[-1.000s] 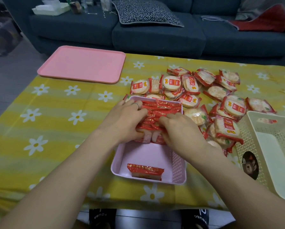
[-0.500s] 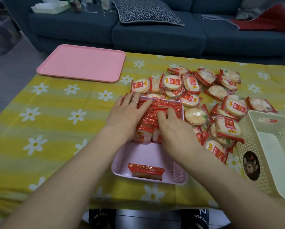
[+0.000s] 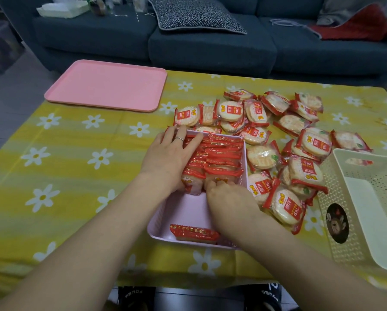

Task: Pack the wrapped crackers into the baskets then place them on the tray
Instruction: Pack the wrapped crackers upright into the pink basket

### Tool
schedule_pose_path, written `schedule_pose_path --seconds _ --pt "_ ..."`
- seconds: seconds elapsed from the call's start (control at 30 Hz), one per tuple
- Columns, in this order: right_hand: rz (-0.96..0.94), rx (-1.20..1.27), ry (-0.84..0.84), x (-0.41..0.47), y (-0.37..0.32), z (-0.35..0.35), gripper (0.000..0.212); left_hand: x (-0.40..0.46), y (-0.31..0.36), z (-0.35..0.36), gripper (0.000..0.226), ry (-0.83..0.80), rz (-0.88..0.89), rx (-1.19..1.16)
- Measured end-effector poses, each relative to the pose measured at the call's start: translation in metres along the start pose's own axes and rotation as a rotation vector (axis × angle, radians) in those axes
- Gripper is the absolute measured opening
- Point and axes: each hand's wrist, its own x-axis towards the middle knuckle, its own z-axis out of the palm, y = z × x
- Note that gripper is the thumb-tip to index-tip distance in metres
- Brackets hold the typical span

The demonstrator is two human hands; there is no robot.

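Crackers (image 3: 215,158) in red wrappers, writing unreadable, fill pink basket (image 3: 156,227) under both hands.

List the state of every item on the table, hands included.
pink basket: partly filled, packs upright in rows at far end
single pack: alone at near end
loose crackers: piled on tablecloth, unpacked
cream basket: looks empty
pink tray: bare
left hand: flat on rows
right hand: pressing the rows' near end

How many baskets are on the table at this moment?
2. The pink basket sits in the middle under both hands, partly filled with crackers. The cream basket stands at the right edge, partly cut off by the frame, so its contents are not fully visible.
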Motion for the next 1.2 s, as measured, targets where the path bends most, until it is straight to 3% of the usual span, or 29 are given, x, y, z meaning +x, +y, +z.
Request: schedule_pose_path --seconds 0.13,0.27,0.4,0.5,0.63,1.2 --pt "-0.012 -0.025 -0.005 0.004 0.000 -0.001 0.051 0.000 0.000 0.002 0.132 -0.036 0.000 -0.025" --pt "-0.099 0.121 0.004 0.004 0.006 -0.003 0.041 -0.001 -0.013 -0.002 0.147 -0.141 0.029 -0.247" --pt "-0.170 0.274 -0.038 0.011 0.001 0.004 0.036 -0.002 -0.026 -0.010 0.135 -0.150 0.084 -0.433" --pt "-0.167 0.289 -0.008 0.016 -0.002 0.005 0.045 -0.001 -0.035 -0.013 0.124 -0.173 0.096 -0.574" --pt "-0.164 0.288 -0.005 0.017 -0.001 0.001 0.034 -0.001 -0.043 -0.020 0.095 -0.190 0.080 -0.829" --pt "-0.174 0.365 0.001 0.015 -0.004 0.004 0.027 -0.007 -0.046 -0.018 0.090 -0.164 0.033 -0.853"
